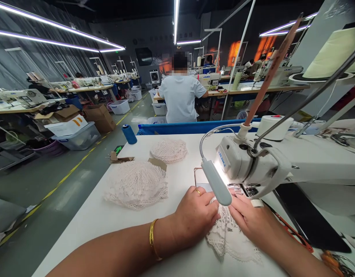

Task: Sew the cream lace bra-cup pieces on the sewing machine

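A piece of white lace [232, 238] lies under the sewing machine [238, 157], its loose end hanging toward me over the table. My left hand [196, 213] is closed on the lace's left edge, fingers curled. My right hand [249, 213] rests on the lace's right side, its fingers stretched out and close to the needle area. The machine's lamp [216, 182] hides some of the fingertips and the stitching spot. Two lace pieces, a larger pile [137, 184] and a smaller pile [168, 150], lie to the left on the white table [87, 234].
A blue thread cone [129, 134] stands at the table's far left corner. Orange-handled scissors [295, 234] lie right of my right hand, beside a black strip [310, 215]. A person [180, 96] sits ahead, back turned. Boxes [98, 117] stand along the aisle at left.
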Demonstrator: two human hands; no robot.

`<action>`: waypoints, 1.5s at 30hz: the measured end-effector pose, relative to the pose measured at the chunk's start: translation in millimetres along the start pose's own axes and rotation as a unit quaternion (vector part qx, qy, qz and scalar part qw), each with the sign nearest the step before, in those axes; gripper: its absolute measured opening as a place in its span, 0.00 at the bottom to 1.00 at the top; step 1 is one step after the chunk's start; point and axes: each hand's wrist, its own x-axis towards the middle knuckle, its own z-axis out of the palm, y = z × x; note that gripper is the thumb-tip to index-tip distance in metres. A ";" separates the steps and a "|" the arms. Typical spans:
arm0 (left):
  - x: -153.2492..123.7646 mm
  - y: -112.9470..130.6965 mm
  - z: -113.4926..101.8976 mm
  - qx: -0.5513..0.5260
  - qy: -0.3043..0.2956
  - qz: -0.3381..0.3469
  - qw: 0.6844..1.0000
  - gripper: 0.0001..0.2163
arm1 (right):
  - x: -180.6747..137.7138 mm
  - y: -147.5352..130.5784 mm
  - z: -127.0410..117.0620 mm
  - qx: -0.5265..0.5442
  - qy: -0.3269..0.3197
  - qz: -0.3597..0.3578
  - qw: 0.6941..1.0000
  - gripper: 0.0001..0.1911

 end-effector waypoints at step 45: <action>21.3 -6.9 -6.2 -0.429 -0.014 -0.102 0.897 0.07 | 3.5 -26.7 -29.5 0.247 0.070 0.182 0.949 0.16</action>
